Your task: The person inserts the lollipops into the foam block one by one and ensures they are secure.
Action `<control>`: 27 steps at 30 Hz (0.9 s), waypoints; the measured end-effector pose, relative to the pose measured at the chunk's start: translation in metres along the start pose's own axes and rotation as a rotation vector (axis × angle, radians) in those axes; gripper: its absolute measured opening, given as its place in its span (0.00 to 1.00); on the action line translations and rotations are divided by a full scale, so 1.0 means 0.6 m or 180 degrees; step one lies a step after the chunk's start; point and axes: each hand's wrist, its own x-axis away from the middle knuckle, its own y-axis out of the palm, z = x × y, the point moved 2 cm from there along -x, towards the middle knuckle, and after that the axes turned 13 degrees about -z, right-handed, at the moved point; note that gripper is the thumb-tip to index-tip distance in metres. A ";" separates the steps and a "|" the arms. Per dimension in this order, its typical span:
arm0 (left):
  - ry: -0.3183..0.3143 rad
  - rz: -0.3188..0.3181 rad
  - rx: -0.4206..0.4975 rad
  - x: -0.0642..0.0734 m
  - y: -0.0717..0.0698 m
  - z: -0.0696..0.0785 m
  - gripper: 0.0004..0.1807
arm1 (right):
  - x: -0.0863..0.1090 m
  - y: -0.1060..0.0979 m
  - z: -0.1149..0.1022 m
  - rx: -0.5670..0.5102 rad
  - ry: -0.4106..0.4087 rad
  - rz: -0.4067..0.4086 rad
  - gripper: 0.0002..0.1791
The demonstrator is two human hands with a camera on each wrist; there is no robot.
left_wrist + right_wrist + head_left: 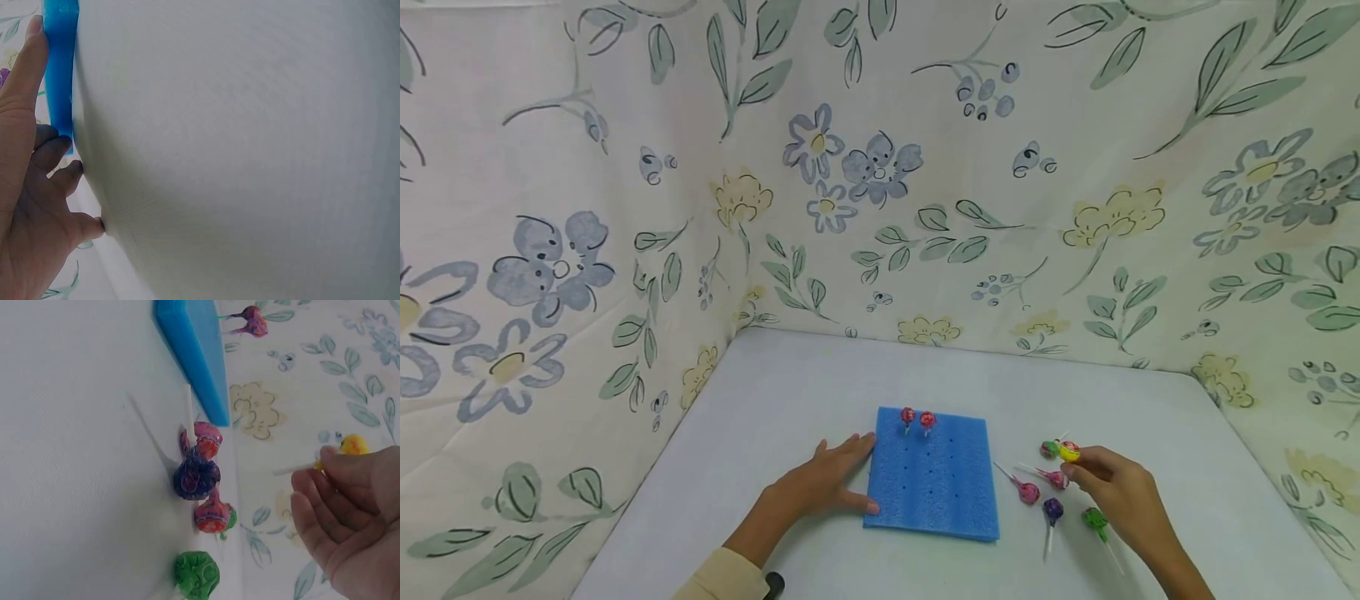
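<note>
Yellow lollipop held in the right hand, blue foam steadied by the left hand

The right hand [1120, 492] pinches a yellow lollipop [355, 444] between the thumb and the fingers, just below the candy. This lollipop is above the table [820, 383], to the right of the blue foam block [928, 500] and apart from it; its pale stick points away from the hand.

The left hand [820, 483] is spread wide, with the thumb and the fingertips touching the left edge of the block. The block lies flat on the table and has rows of small dark holes. Two red lollipops [928, 420] stand in it, side by side, near the far edge.

Other lollipops lie on the table, between the block and the right hand or near this hand: a red-and-green lollipop [1048, 450], one pink lollipop [1028, 492], another pink lollipop [1057, 479], a purple lollipop [1052, 510] and a green lollipop [1095, 521]. Behind the table hangs a floral cloth [880, 275].
</note>
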 end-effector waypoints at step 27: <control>0.0051 0.0031 0.0021 0.004 -0.001 0.002 0.62 | -0.050 0.095 -0.076 -0.0967 -0.0174 -0.0053 0.16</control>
